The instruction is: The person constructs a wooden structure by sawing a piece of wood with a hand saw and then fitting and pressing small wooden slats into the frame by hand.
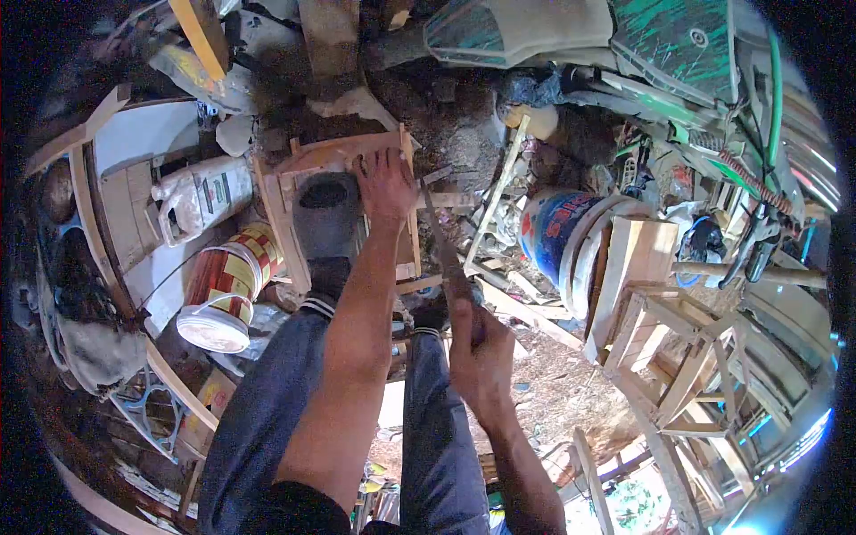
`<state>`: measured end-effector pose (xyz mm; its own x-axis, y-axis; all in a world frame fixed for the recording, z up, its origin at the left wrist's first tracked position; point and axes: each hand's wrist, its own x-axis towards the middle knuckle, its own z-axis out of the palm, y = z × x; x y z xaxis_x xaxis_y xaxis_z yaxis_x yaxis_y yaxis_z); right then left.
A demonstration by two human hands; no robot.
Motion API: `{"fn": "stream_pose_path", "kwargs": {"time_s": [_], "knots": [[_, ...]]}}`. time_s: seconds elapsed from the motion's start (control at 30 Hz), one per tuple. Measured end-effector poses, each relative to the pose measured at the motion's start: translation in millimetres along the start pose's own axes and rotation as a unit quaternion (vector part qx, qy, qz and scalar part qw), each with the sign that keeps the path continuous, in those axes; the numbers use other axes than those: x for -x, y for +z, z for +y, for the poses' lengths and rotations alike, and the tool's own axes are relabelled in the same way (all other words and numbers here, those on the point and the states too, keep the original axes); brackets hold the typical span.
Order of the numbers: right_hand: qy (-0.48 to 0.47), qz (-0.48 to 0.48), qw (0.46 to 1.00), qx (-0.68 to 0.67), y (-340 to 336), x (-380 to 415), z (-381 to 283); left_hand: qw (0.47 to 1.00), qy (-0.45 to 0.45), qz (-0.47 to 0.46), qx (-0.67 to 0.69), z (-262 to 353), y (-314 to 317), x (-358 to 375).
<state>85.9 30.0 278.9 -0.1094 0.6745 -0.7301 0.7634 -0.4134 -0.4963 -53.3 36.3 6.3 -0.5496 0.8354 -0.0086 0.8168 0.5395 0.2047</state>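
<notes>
My left hand [387, 183] lies with spread fingers on the right end of a small wooden frame [343, 150], pressing on its top. A foot in a dark shoe [327, 218] rests on the same frame, left of that hand. My right hand [480, 352] is wrapped round the handle of a handsaw [448, 254]. The saw's blade points up and away from me, along the right side of the frame, close to my left fingers. Whether its teeth touch the wood cannot be made out.
A red and yellow bucket [230, 285] and a white jerrycan [203, 201] stand at the left. A blue bucket [563, 236], a wooden stool frame [682, 357] and a motorbike [713, 143] are at the right. Wood scraps [526, 308] litter the ground.
</notes>
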Motion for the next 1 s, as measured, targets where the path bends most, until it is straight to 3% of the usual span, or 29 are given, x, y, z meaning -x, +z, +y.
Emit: {"fn": "stream_pose_path", "kwargs": {"time_s": [0.1,0.3,0.37,0.43,0.57,0.63,0.67,0.7,0.77,0.8,0.87,0.9,0.97,1.0], "knots": [[0.051,-0.018,0.999,0.009,-7,-18,-15,1.000,0.005,-0.018,0.007,0,-4,-9],[-0.048,0.048,0.998,0.018,6,-47,-11,0.999,-0.008,-0.048,0.004,4,-5,0],[0.042,-0.013,0.999,0.021,-6,-61,-16,0.998,-0.031,-0.057,0.026,1,-5,-9],[0.051,-0.007,0.998,0.035,1,-61,-20,0.998,0.010,-0.055,0.007,-2,-6,-6],[-0.006,0.017,0.996,0.085,11,-47,-23,0.994,-0.010,-0.111,0.000,-3,-6,-7],[-0.017,0.028,0.998,0.050,17,-56,-27,0.996,-0.001,-0.086,-0.018,-1,5,-7],[0.091,0.028,0.994,0.052,30,-89,-18,0.997,0.003,-0.065,-0.041,-3,7,-3],[0.086,-0.004,0.983,0.162,41,-117,-9,0.996,0.011,-0.072,-0.053,-1,-1,16],[-0.019,0.077,0.996,0.049,85,-151,-8,0.994,0.007,-0.080,-0.072,-7,0,-4],[-0.024,0.070,0.996,0.057,85,-156,8,0.994,-0.005,-0.081,-0.072,-9,-3,-4],[0.035,-0.031,0.994,-0.095,61,-156,41,0.990,-0.033,-0.134,0.019,1,-15,-10],[0.040,-0.027,0.994,-0.098,65,-152,49,0.990,-0.027,-0.138,0.020,0,-16,-8],[-0.018,0.020,0.993,-0.113,77,-154,61,0.998,-0.008,-0.055,0.006,0,-12,-8],[-0.009,0.025,0.996,-0.084,66,-148,44,0.997,-0.013,-0.070,0.014,0,-8,-6]]}}
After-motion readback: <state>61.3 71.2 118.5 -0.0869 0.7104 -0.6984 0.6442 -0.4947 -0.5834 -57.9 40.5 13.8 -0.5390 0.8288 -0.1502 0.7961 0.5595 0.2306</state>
